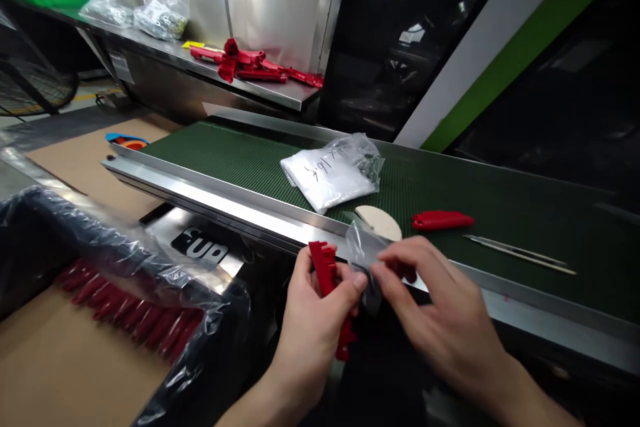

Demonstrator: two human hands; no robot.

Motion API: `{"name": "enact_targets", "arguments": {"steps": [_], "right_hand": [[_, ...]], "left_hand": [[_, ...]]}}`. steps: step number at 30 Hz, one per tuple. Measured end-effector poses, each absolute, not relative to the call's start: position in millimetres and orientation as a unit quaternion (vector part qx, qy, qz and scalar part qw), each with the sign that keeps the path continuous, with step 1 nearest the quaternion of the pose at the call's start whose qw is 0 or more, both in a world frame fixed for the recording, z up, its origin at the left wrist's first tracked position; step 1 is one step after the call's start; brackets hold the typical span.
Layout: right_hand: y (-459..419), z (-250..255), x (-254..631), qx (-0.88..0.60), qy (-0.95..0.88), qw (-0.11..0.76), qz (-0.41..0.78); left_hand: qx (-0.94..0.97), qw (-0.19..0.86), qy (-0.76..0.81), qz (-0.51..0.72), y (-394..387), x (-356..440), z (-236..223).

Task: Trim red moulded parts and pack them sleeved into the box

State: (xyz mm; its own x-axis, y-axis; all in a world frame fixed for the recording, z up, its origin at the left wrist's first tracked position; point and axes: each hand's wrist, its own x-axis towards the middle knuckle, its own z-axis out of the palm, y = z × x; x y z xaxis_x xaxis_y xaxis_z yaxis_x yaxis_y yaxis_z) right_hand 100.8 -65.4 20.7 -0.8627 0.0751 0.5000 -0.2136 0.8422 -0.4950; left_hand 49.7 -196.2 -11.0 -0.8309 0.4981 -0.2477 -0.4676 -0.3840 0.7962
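Observation:
My left hand (320, 313) is closed around a red plastic part (325, 267), which stands upright in the fingers. A small clear plastic bag (361, 250) is between my two hands, next to the left thumb. My right hand (435, 307) pinches at the right side of this bag, thumb and forefinger close together; the bag's contents are blurred. Just beyond, a round cream-coloured disc (383, 221) lies partly behind the bag. Another red part (443, 219) and a pair of tweezers (523, 253) lie on the green conveyor belt (225, 153).
A white bag with handwriting (330, 177) lies mid-belt. At lower left, a plastic-lined box (200, 347) holds a row of red parts (135, 310). More red parts (250, 65) and bags of small hardware (160, 17) sit on the metal shelf (295, 95). The belt has raised metal rails (240, 203).

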Motion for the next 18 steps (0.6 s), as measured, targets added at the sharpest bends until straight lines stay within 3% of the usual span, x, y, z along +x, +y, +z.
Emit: {"name": "enact_targets", "arguments": {"steps": [2,5,8,11,15,18], "right_hand": [[-69,20,118,0.043,-0.921,0.199,0.331],[-70,20,138,0.015,-0.897,0.042,0.44],[-68,15,152,-0.008,-0.877,-0.017,0.48],[-68,1,163,-0.056,-0.891,0.025,0.451],[-72,-19,173,-0.067,-0.915,0.145,0.37],[-73,-21,177,-0.043,-0.922,0.135,0.36]], "left_hand": [[0.029,0.316,0.482,0.817,-204,57,-13],[0.036,0.4,0.474,0.784,-215,64,-16],[0.046,0.483,0.458,0.745,-224,71,-22],[0.077,0.458,0.523,0.715,-227,79,-30],[0.146,0.294,0.686,0.65,-218,83,-44],[0.159,0.209,0.742,0.617,-213,79,-52]]}}
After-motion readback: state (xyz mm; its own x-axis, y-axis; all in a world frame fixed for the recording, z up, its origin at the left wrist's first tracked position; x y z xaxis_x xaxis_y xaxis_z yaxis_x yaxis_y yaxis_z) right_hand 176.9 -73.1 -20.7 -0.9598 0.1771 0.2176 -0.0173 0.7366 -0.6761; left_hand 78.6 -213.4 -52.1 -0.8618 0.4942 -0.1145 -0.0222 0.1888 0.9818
